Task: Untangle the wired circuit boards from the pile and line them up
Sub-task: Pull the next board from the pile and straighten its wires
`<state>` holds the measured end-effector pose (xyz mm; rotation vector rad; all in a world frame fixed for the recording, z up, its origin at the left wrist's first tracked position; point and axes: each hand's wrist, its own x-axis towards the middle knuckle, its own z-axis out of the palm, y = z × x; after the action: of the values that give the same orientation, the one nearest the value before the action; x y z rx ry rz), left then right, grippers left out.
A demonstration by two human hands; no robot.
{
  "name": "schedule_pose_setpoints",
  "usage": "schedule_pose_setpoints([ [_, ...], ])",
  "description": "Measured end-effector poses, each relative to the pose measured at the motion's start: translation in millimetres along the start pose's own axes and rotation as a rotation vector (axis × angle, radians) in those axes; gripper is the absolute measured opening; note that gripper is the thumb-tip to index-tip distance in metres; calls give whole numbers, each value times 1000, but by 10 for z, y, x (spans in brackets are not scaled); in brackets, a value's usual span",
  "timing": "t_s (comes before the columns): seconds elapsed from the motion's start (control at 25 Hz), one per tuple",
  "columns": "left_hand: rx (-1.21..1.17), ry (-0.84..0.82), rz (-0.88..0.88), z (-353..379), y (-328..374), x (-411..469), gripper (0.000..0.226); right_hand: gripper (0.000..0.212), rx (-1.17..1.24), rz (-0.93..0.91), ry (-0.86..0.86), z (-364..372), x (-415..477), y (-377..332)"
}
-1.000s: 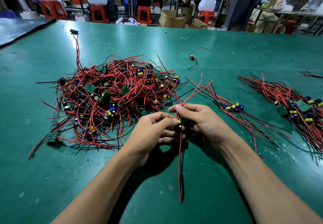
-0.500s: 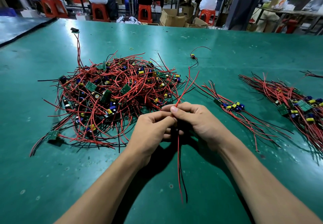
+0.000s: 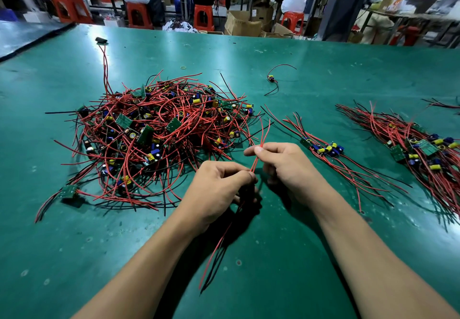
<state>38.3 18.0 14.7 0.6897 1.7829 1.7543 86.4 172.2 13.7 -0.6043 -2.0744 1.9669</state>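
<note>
A tangled pile [image 3: 159, 139] of small green circuit boards with red and black wires lies left of centre on the green table. My left hand [image 3: 219, 189] grips one wired board, hidden in the fist, and its lower wires [image 3: 219, 246] hang toward me. My right hand [image 3: 281, 162] pinches that board's upper red wires [image 3: 261, 142], which stick up between the hands. A short row of lined-up boards [image 3: 326, 148] lies just right of my right hand.
A larger bundle of sorted boards [image 3: 418, 147] lies at the far right. A single wired board [image 3: 272, 79] and a small black part [image 3: 101, 40] sit farther back. Beyond the table's far edge [image 3: 224, 35] are stools, boxes and seated people.
My hands have drawn slightly apart. The right hand has slid up the red wires, pulling them straighter and upright, while the lower wires now trail to the left below my left fist.
</note>
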Motion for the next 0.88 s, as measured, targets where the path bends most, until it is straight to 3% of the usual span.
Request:
schedule_pose_setpoints([
  [0.28,-17,-25,-18,-10,27,-11,16,26,61,-103,207,82,123,111],
  [0.44,45,-46,-27,-19,37,-27,17,25,184,-113,258,53,152,126],
  [0.68,81,-98,-56,-61,92,-23,17,16,158,-162,311,32,143,126],
  [0.88,101,-160,-95,-80,117,-45,20,17,343,-134,370,18,118,52],
])
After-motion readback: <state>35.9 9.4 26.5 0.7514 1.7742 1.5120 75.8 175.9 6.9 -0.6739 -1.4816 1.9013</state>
